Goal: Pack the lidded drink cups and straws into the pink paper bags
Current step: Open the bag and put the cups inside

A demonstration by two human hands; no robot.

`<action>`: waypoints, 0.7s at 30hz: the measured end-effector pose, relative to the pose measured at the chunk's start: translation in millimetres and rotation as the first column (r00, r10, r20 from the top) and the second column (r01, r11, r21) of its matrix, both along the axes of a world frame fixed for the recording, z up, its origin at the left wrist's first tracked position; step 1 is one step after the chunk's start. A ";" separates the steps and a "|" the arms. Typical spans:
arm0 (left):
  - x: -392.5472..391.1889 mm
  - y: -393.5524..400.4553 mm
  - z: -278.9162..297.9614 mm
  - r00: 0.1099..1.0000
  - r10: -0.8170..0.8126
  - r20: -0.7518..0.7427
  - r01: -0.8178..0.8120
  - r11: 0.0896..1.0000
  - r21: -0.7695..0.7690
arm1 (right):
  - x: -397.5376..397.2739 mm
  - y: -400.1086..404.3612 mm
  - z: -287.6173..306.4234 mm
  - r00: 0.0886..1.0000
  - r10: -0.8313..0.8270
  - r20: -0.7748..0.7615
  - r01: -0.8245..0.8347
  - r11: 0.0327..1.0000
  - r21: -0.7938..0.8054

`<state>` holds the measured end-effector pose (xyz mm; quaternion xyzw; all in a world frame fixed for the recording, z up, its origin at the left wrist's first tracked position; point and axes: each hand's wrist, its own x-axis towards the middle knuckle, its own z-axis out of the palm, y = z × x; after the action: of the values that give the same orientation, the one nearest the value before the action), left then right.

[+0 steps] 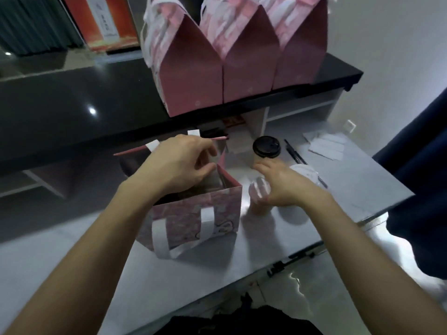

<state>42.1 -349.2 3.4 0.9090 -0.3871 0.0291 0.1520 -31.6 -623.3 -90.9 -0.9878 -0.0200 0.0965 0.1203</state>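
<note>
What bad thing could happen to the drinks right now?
The right hand reaches over the clear-lidded cup beside the open pink bag; a clumsy grab might tip it. The black-lidded cup stands just past the fingers and could get bumped. The left hand holds the bag's rim, which might tear.

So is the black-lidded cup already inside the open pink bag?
No, the black-lidded cup stands on the grey table to the right of the open pink bag.
</note>
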 end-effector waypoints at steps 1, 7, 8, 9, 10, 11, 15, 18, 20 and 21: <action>0.7 -2.7 -2.0 1.000 0.013 0.002 -0.013 1.000 0.015 | 0.9 -2.2 -11.9 0.999 0.037 -0.026 -0.038 0.998 -0.058; -6.4 6.6 -4.0 0.995 0.089 -0.035 -0.090 0.995 -0.033 | 11.9 -13.7 -17.9 0.999 0.011 -0.046 -0.015 0.997 -0.077; -8.1 12.2 -2.8 0.993 0.110 -0.043 -0.112 0.992 -0.052 | 11.9 -16.9 -5.8 1.000 -0.014 0.001 0.014 1.000 -0.026; -10.1 18.8 -1.3 0.989 0.137 -0.052 -0.140 0.988 -0.067 | 12.6 -19.5 8.7 0.997 -0.045 0.060 0.044 0.999 0.022; -12.5 26.3 0.0 0.983 0.169 -0.064 -0.174 0.982 -0.076 | 13.9 -21.2 24.5 0.989 -0.074 0.126 0.066 0.996 0.065; -15.1 34.3 0.7 0.976 0.202 -0.075 -0.208 0.975 -0.083 | 15.1 -21.8 40.7 0.975 -0.097 0.198 0.076 0.991 0.111; -26.0 63.2 -2.4 0.946 0.311 -0.086 -0.318 0.946 -0.070 | 23.3 -11.7 100.2 0.871 -0.199 0.449 -0.029 0.892 0.452; -23.3 75.2 -8.4 0.943 0.332 0.025 -0.333 0.942 0.029 | 28.8 11.6 125.2 0.848 -0.160 0.506 -0.214 0.769 0.602; -15.9 81.6 -12.5 0.940 0.321 0.119 -0.337 0.929 0.152 | 30.4 28.8 131.9 0.882 -0.052 0.468 -0.298 0.709 0.639; -11.7 84.6 -14.1 0.941 0.318 0.120 -0.336 0.920 0.200 | 31.2 36.7 133.5 0.902 0.018 0.432 -0.320 0.700 0.638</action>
<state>30.3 -264.7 -10.7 0.9699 -0.2367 0.0501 0.0278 -0.4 -586.7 42.5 -0.8613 -0.1713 -0.1079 0.4660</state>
